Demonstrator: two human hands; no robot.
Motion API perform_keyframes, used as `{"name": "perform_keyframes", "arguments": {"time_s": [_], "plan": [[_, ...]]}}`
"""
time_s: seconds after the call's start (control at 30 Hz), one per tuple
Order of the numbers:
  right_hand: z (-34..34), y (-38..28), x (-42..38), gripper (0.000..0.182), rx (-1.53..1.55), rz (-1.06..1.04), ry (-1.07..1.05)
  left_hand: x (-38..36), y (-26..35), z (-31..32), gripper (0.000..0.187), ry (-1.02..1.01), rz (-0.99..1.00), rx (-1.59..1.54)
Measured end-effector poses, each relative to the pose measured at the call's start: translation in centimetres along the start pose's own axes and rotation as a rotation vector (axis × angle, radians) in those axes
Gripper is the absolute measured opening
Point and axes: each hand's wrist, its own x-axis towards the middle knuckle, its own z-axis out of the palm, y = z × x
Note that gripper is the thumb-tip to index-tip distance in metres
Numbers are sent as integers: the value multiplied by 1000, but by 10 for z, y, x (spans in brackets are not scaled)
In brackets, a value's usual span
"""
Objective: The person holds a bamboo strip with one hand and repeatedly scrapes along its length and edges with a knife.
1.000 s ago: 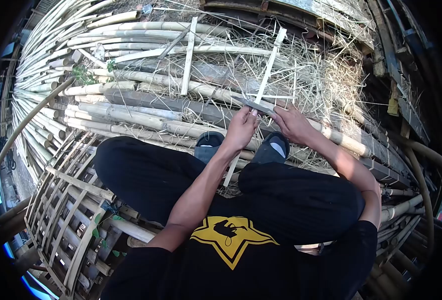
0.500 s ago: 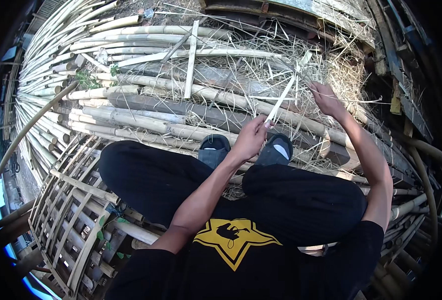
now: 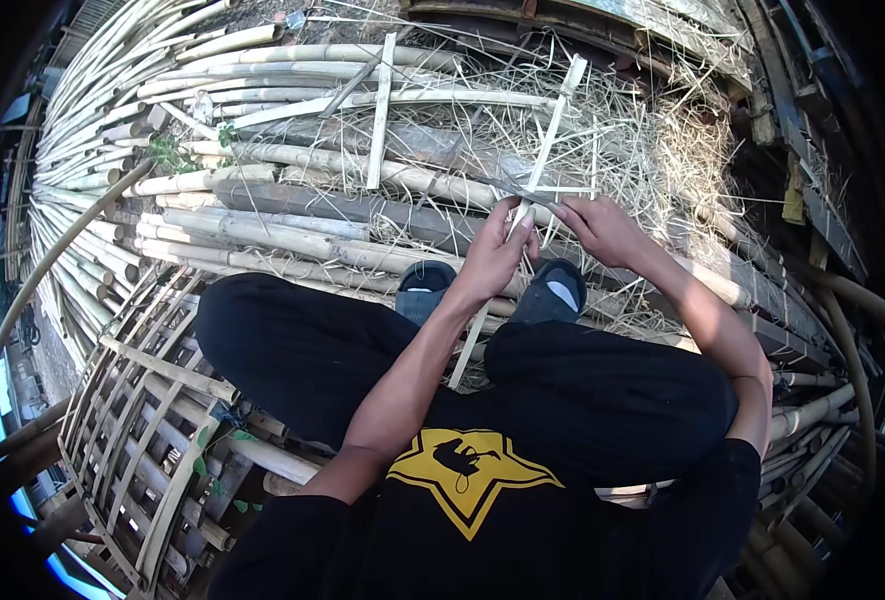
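Just beyond the two sandals (image 3: 547, 297), at twelve o'clock from the person's chest, both hands come close together over a pale bamboo strip (image 3: 552, 128). From where I stand, the strip slants through the work: its far end points to one o'clock, its near end to seven, dropping between the feet.

The left hand (image 3: 492, 250) has its fingers pinched narrow on the strip, about midway along. At two o'clock from it, the right hand (image 3: 602, 230) has its fingers wrapped around the near end of a knife (image 3: 529, 193), whose dark blade reaches toward ten o'clock and crosses the strip just past the left thumb. Whether the edge is biting in, I can't tell.

I judge this to be the start of a shaving stroke, with the blade set close to the holding hand. A stroke from here calls for a firm left pinch, a flat, even blade angle, and the edge led away from the left thumb, toward one o'clock.

Thin shavings (image 3: 677, 125) lie tangled from one to two o'clock of the hands, over bamboo poles (image 3: 302, 155). Another strip (image 3: 381, 110) rests across those poles at about ten o'clock, and a slatted frame (image 3: 177, 385) sits at eight.
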Motion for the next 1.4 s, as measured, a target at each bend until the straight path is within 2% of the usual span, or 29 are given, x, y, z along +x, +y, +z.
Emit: {"name": "perform_keyframes", "arguments": {"time_s": [0.03, 0.07, 0.13, 0.2, 0.3, 0.4, 0.5, 0.57, 0.63, 0.7, 0.8, 0.87, 0.9, 1.0, 1.13, 1.27, 1.33, 1.4], "plan": [[0, -3, 0, 35, 13, -6, 8, 2, -3, 0, 25, 32, 104, 47], [0, -5, 1, 35, 26, -12, 15, 3, -5, -2, 25, 35, 106, 46], [2, -2, 2, 34, -4, -43, 53, -3, 8, -3, 24, -16, -21, -9], [-2, 3, 3, 34, -35, -73, 90, -7, 15, -2, 27, -34, -30, -29], [-12, 15, 10, 38, -6, 19, 63, -14, 31, 0, 33, -70, -54, -77], [-16, 32, 17, 42, -147, -62, 84, -13, 34, -1, 38, -88, -71, -148], [-21, 49, 26, 42, -197, -32, 192, -17, 36, 1, 38, -83, -98, -197], [-53, 74, 26, 43, -274, 128, 192, -26, 37, 2, 38, -146, -85, -156], [-58, 71, 24, 45, -243, 129, 175, -22, 36, 2, 37, -129, -75, -145], [-47, 71, 23, 46, -210, 130, 341, -18, 35, 3, 37, -124, -106, -157], [-27, 51, 19, 48, 102, 238, 207, -16, 29, 1, 35, -98, -122, -175], [-20, 29, 14, 48, 125, 221, 69, -12, 26, 0, 34, -79, -123, -191], [-20, 22, 15, 51, 35, 205, -58, -10, 26, -1, 31, -57, -135, -192], [-8, 2, 9, 48, 42, 147, -93, -8, 25, -4, 27, -11, -156, -192], [-5, -7, 7, 42, -9, -5, -36, -9, 22, -2, 20, -8, -108, -63], [-13, -10, 11, 42, -80, 10, -44, -7, 16, -3, 18, -5, -27, -31], [-16, -8, 11, 43, -225, -10, 12, -7, 16, -4, 18, -24, 18, 24], [-15, 38, 29, 45, -83, 180, 199, -12, 16, -1, 24, -61, 71, -40]]}}
